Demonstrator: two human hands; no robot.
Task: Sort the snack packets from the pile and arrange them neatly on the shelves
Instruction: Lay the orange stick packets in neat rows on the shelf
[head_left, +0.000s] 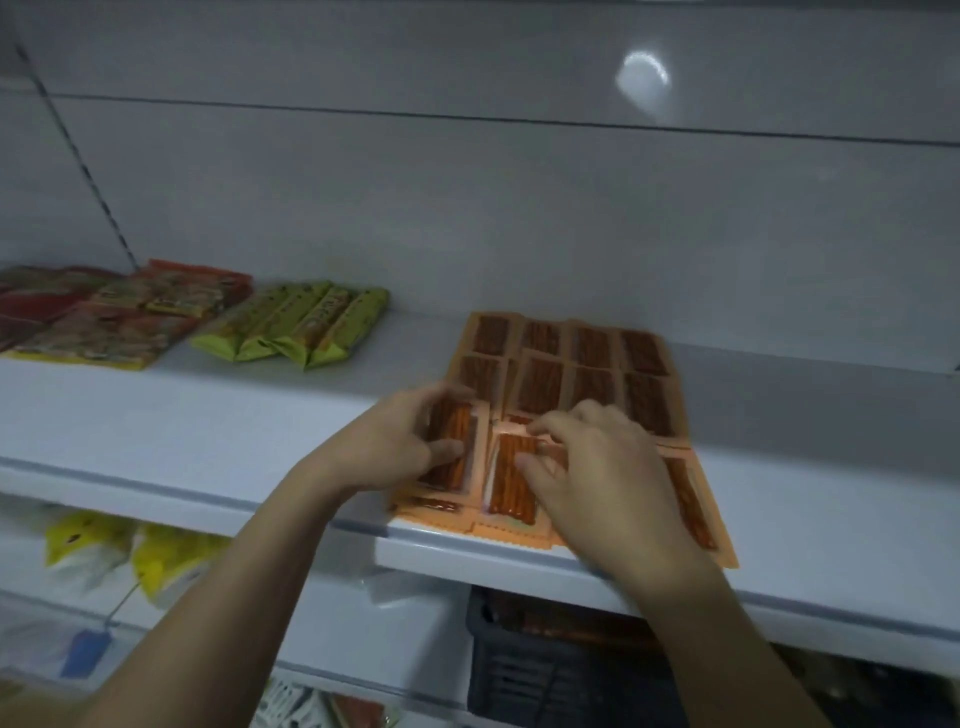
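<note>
A pale grey back panel (467, 208) rises behind the white shelf (208, 415), with one thin dark seam running across it. A slotted upright (78, 156) slants down the far left. A soft glare spot (642, 78) shines high on the right. Below, a lower shelf (363, 639) sits in dimmer light, a dark crate (545, 675) beside it.

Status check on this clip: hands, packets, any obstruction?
Left hand and right hand both on orange snack packets, front rows. Grid lies flat on white shelf. Green packets well left, nothing blocking.
</note>
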